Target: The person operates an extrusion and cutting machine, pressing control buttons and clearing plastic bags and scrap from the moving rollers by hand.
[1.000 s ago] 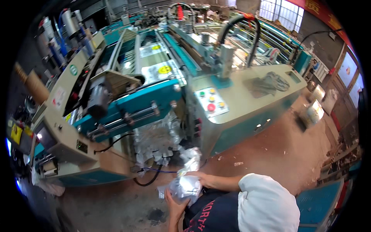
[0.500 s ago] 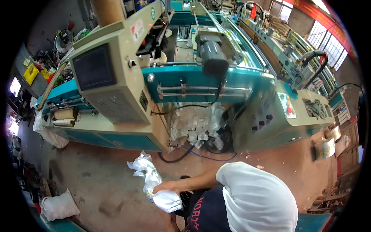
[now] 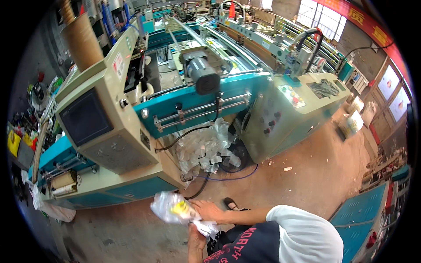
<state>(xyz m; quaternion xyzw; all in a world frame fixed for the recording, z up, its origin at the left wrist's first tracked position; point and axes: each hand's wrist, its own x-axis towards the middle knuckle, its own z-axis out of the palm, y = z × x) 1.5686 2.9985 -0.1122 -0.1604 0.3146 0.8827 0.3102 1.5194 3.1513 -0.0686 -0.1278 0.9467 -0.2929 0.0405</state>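
Observation:
A bunched bundle of white, translucent plastic bags (image 3: 169, 207) with a yellow printed patch is in both my hands, in front of my dark top. My right hand (image 3: 208, 211) reaches in from the right and lies across the bundle's upper side, fingers curled on it. From below, my left hand (image 3: 196, 237) grips the bundle's lower part, thumb up against the plastic. A loose white end (image 3: 206, 228) sticks out to the right between the hands. The left fingers are partly hidden, and the bundle is slightly blurred.
A beige and teal machine stands ahead, with a dark screen (image 3: 86, 117) at left, a grey motor (image 3: 203, 76) at centre and a button panel (image 3: 291, 96) at right. Plastic scraps (image 3: 204, 147) heap beneath it, near cables (image 3: 237, 178) on the floor. Teal cabinets (image 3: 357, 209) stand at right.
The view has turned, shifting the machine leftward. The plastic bundle, earlier stretched long, is now gathered more compactly with its yellow patch showing. My left hand has come up into clearer view.

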